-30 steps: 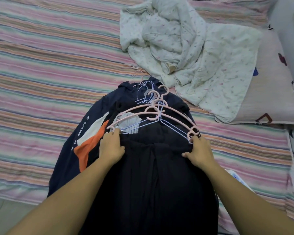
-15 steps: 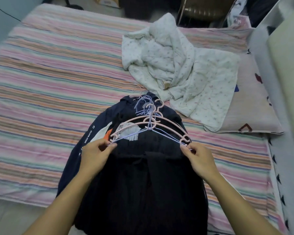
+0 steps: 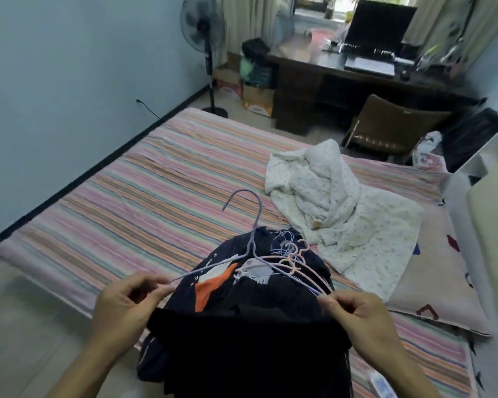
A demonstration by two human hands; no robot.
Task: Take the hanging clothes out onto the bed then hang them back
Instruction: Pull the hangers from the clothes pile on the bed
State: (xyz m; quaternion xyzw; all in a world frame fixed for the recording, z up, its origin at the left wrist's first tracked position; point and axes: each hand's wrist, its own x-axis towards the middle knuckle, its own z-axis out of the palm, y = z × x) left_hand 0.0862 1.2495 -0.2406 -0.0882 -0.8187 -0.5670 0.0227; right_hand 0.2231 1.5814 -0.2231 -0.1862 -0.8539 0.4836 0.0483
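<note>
Head view looks down past two bare forearms to a black garment (image 3: pixel 250 340) stretched between the hands, its top edge running from one hand to the other and the rest falling toward the camera. Left hand (image 3: pixel 124 303) has its fingers curled, thumb and forefinger pinching the left end of a lilac hanger (image 3: pixel 252 239) together with the cloth's corner. Right hand (image 3: pixel 362 314) pinches the opposite end of that hanger in the same way, at the garment's right corner. The hanger is raised off the pile, its arms sloping up from both hands to a neck midway between them, and its hook curls over just beyond, above the bed.

Just past the hands lies a heap of dark clothes (image 3: pixel 213 285) with an orange and white patch, nearer the left hand. On top of it, closer to the right hand, sits a tangle of pink hangers (image 3: pixel 296 262) and more lilac ones, hooks bunched together.

All of this rests on the striped bed (image 3: pixel 144 202). Beyond the right hand a crumpled white blanket (image 3: pixel 342 202) spreads toward a pillow (image 3: pixel 437 271). Farther off stand a chair (image 3: pixel 391 127), a dark desk (image 3: pixel 314 79) and, beyond the left hand, a standing fan (image 3: pixel 203 33).
</note>
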